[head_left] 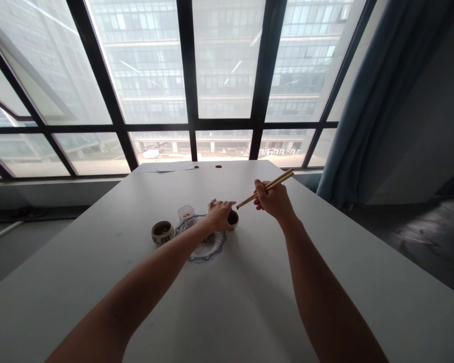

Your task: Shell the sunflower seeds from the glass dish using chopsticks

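Note:
My left hand (220, 215) is closed round a small round cup (233, 219), tilted so its dark opening faces right. Between the fingers of my right hand (270, 199) is a pair of wooden chopsticks (278, 180). Their tips point down and left, just right of the cup's mouth, with a tiny dark piece at the ends. Under my left wrist lies a clear scalloped glass plate (208, 253); some of its contents are hidden by the arm. A pale pot with dark markings (162, 233) stands left of the plate, something dark inside it.
A small clear plastic container (185, 213) sits behind the plate with a little something in it. Paper sheets (166, 167) lie at the far edge of the white table (136, 297). Beyond are large windows; a blue curtain (357, 116) hangs at right.

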Tool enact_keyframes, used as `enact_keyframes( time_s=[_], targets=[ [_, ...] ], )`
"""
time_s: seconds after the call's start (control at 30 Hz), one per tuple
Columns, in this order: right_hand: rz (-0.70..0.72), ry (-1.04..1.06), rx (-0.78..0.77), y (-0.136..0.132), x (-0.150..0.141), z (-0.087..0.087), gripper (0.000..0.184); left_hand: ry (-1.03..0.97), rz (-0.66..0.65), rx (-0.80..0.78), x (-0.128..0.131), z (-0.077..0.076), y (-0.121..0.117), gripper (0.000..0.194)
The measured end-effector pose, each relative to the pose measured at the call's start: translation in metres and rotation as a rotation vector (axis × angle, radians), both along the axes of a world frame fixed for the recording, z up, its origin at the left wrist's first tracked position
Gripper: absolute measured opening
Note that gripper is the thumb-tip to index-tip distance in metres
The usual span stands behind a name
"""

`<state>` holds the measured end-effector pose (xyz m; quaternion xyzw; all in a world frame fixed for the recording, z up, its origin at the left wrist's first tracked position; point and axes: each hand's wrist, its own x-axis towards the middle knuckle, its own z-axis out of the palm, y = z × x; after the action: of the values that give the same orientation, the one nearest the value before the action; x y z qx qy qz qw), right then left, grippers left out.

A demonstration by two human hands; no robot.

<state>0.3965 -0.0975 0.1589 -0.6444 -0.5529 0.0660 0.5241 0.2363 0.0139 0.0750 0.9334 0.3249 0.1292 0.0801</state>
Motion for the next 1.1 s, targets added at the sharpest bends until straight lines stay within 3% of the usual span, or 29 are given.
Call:
enact_keyframes(
  time_s=[0.4,0.63,0.9,1.0,1.1],
  targets=[
    [0.134,-0.072,-0.122,0.014,-0.007,-0.02,0.049,-0.024,0.01,-0.019,-0.001,-0.001,-0.001,0.097],
    [0.12,-0.192,-0.163,0.017,-0.007,-0.027,0.043,-0.027,0.002,-0.049,-0.003,-0.002,0.0,0.088],
    [-0.023,-0.316,-0.191,0.019,-0.006,-0.028,0.044,-0.017,-0.009,-0.07,-0.006,0.001,0.0,0.082],
    [-0.017,-0.286,-0.151,0.021,-0.003,-0.031,0.046,-0.062,-0.044,-0.078,-0.026,0.009,-0.001,0.069],
    [0.05,-0.205,-0.114,0.022,-0.001,-0.035,0.051,-0.216,-0.029,-0.01,-0.073,0.016,0.0,0.05]
  ],
)
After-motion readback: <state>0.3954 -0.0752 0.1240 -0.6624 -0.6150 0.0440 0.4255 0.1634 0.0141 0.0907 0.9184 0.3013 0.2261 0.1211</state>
